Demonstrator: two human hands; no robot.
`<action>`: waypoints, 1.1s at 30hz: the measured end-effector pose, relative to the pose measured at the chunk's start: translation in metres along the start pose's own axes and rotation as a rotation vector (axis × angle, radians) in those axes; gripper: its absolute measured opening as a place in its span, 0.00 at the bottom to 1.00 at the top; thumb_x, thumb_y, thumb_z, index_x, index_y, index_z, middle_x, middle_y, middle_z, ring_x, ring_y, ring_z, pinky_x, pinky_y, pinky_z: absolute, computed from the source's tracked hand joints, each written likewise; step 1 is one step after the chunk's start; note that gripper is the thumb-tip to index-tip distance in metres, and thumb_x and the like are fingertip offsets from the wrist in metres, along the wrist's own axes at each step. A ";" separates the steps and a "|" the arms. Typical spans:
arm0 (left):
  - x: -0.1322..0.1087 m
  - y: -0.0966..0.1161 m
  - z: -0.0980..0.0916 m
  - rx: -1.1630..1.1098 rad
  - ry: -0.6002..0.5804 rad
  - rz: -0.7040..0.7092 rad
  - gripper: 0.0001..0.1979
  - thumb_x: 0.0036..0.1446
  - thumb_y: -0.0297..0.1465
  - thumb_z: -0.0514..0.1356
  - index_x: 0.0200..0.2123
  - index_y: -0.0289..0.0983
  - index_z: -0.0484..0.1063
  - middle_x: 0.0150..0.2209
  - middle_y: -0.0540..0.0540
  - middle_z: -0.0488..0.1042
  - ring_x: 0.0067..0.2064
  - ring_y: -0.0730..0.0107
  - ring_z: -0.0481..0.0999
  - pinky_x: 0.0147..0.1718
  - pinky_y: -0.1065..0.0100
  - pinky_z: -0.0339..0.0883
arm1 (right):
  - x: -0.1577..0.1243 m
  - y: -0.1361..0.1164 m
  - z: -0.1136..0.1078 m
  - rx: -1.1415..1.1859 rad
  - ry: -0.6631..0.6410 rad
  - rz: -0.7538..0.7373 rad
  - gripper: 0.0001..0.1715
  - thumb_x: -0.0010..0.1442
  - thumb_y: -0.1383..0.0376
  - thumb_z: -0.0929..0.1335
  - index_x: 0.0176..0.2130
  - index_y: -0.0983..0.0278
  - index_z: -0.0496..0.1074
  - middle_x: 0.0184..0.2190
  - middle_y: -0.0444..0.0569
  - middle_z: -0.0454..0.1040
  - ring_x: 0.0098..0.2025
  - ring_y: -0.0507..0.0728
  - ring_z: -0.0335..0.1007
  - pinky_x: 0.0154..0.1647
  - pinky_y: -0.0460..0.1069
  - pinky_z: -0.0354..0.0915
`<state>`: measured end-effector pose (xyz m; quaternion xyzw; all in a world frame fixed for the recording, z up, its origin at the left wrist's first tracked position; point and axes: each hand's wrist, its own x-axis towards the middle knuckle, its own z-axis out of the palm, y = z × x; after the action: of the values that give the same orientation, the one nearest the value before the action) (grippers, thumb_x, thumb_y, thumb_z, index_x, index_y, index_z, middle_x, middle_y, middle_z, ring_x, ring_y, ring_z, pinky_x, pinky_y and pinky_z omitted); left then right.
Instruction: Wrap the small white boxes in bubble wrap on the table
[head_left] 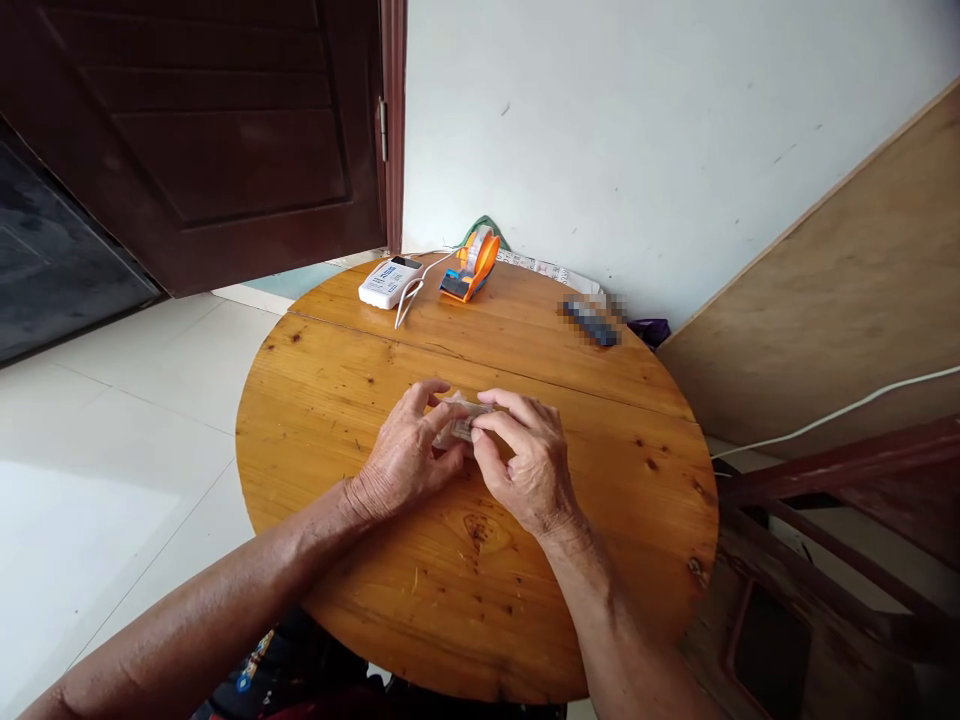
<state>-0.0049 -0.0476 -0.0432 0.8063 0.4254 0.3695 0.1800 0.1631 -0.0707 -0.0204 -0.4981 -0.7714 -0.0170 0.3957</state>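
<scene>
A small packet in clear plastic wrap (454,430) is held between my two hands, low over the middle of the round wooden table (330,400). My left hand (409,440) grips its left side, thumb at the near edge and fingers over the top. On the right side, my right hand (525,450) pinches the wrap with thumb and forefinger. What lies inside the wrap is mostly hidden by my fingers.
At the table's far side stand a white box-shaped device (388,285) with a white cable and an orange tape dispenser (474,268). A dark blurred object (592,322) lies far right. Behind are a white wall and a dark red door (225,130).
</scene>
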 end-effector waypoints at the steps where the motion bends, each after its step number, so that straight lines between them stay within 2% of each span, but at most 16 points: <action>1: 0.000 0.000 0.000 0.002 -0.001 0.000 0.17 0.53 0.28 0.63 0.48 0.39 0.74 0.56 0.40 0.64 0.50 0.61 0.72 0.51 0.57 0.71 | 0.000 0.000 -0.001 0.007 0.009 0.004 0.08 0.58 0.70 0.66 0.32 0.60 0.74 0.45 0.50 0.77 0.45 0.61 0.73 0.48 0.57 0.63; 11: 0.000 -0.005 -0.002 -0.050 -0.033 0.003 0.16 0.54 0.30 0.63 0.47 0.39 0.73 0.56 0.40 0.63 0.51 0.59 0.71 0.48 0.57 0.73 | 0.000 0.000 -0.002 -0.022 -0.036 -0.020 0.09 0.57 0.71 0.66 0.30 0.60 0.74 0.45 0.50 0.77 0.45 0.61 0.73 0.48 0.57 0.63; 18: -0.001 -0.008 -0.006 -0.099 -0.059 0.030 0.19 0.52 0.29 0.62 0.50 0.39 0.72 0.58 0.40 0.61 0.51 0.59 0.71 0.51 0.55 0.70 | 0.000 0.000 -0.001 0.113 0.044 0.079 0.10 0.60 0.70 0.65 0.32 0.60 0.76 0.43 0.51 0.77 0.47 0.61 0.74 0.51 0.57 0.66; 23: -0.002 -0.009 -0.008 -0.124 -0.049 0.055 0.21 0.52 0.29 0.59 0.51 0.38 0.72 0.58 0.39 0.61 0.53 0.58 0.69 0.53 0.55 0.68 | 0.000 0.004 0.002 0.117 0.076 0.070 0.10 0.59 0.70 0.65 0.36 0.60 0.77 0.45 0.52 0.77 0.48 0.62 0.74 0.53 0.59 0.66; 29: -0.001 -0.007 -0.012 -0.128 -0.072 0.065 0.21 0.51 0.29 0.58 0.51 0.37 0.73 0.58 0.38 0.61 0.52 0.58 0.70 0.54 0.54 0.68 | 0.000 0.006 0.001 0.006 0.011 -0.037 0.09 0.56 0.71 0.67 0.31 0.60 0.76 0.46 0.50 0.77 0.45 0.61 0.74 0.51 0.59 0.65; 33: 0.000 -0.006 -0.014 -0.183 -0.084 0.049 0.20 0.52 0.28 0.58 0.50 0.37 0.73 0.57 0.40 0.62 0.54 0.56 0.70 0.54 0.52 0.68 | 0.001 0.006 0.000 0.087 0.014 0.027 0.09 0.58 0.70 0.66 0.30 0.60 0.76 0.46 0.50 0.77 0.45 0.60 0.75 0.51 0.58 0.66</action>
<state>-0.0188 -0.0445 -0.0378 0.8116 0.3619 0.3769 0.2614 0.1678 -0.0674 -0.0221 -0.4907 -0.7619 0.0184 0.4222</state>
